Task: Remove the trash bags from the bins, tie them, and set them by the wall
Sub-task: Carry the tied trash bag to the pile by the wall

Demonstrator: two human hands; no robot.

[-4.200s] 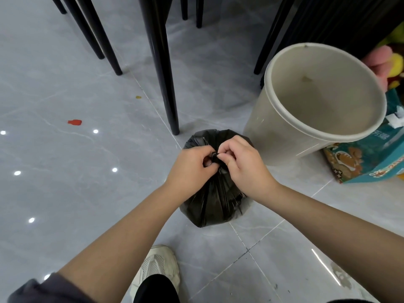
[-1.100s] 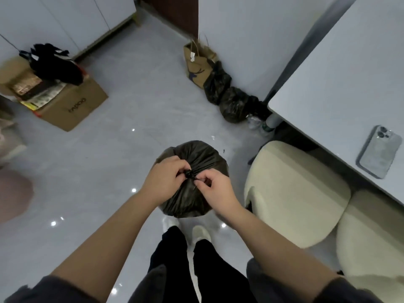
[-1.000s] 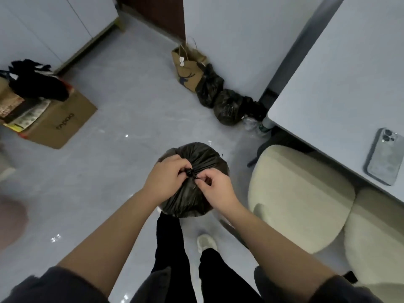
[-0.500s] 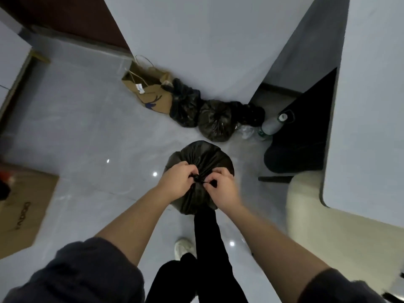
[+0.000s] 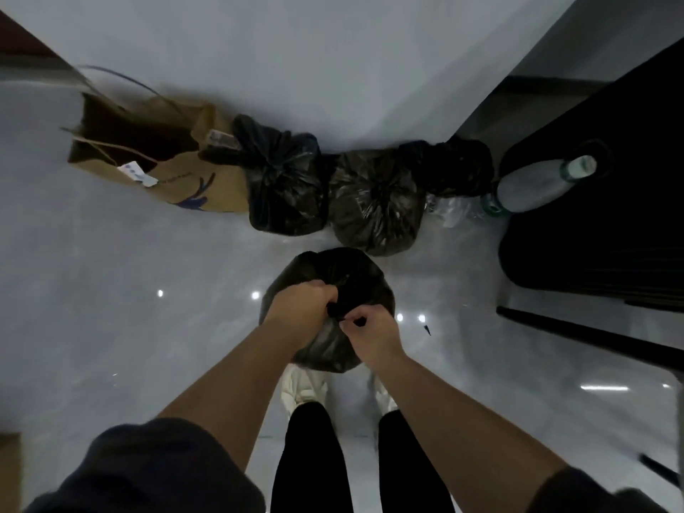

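Observation:
A full black trash bag (image 5: 333, 275) hangs in front of me above the floor, just short of the wall (image 5: 333, 50). My left hand (image 5: 299, 309) grips its bunched neck from the left. My right hand (image 5: 370, 329) pinches the bag's knot end from the right. Three tied black trash bags lie in a row against the wall: one on the left (image 5: 285, 183), one in the middle (image 5: 374, 201), one on the right (image 5: 451, 164).
A brown paper carrier bag (image 5: 148, 161) lies at the wall, left of the tied bags. A plastic bottle (image 5: 536, 183) and crumpled clear plastic (image 5: 451, 209) sit at their right. A dark piece of furniture (image 5: 607, 216) stands on the right. My white shoes (image 5: 299, 388) are below the bag.
I have walked from the bin to the wall, carrying the bag with both hands on its neck. The row of tied bags is now close in front.

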